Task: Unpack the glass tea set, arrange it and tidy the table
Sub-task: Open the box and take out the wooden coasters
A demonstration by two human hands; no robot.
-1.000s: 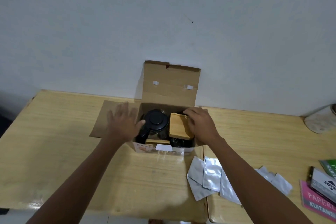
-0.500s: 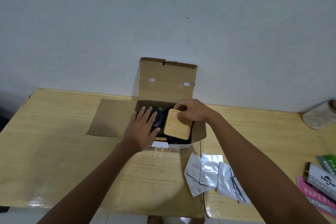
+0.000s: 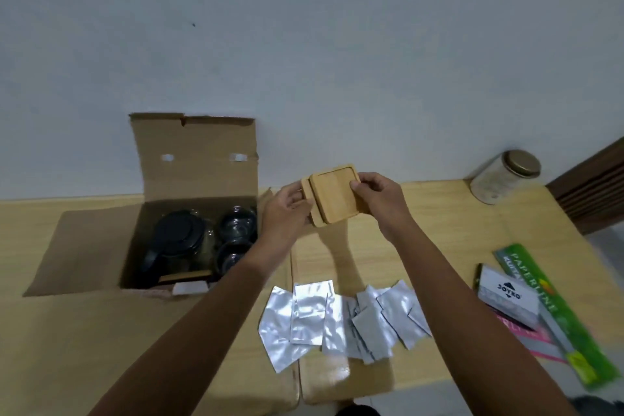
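Observation:
A stack of square bamboo coasters [image 3: 336,197] hangs above the table, right of the open cardboard box [image 3: 194,159]. My left hand [image 3: 287,213] grips the stack's left edge and my right hand [image 3: 378,196] pinches its right edge, the top coaster slid a little off the lower one. Inside the box stand a glass teapot with a black lid [image 3: 177,236] and two glass cups [image 3: 236,223], one behind the other. A strip of bamboo [image 3: 184,275] lies at the box's front wall.
Several silver foil sachets [image 3: 337,317] lie scattered on the wooden table [image 3: 84,331] near its front edge. Paper packs and a green packet [image 3: 526,297] lie at the right. A lidded jar [image 3: 503,176] stands at the back right by the wall.
The bamboo coasters came up out of the box and moved right. My left hand left the teapot lid and joined the right hand on the stack. The view shifted right.

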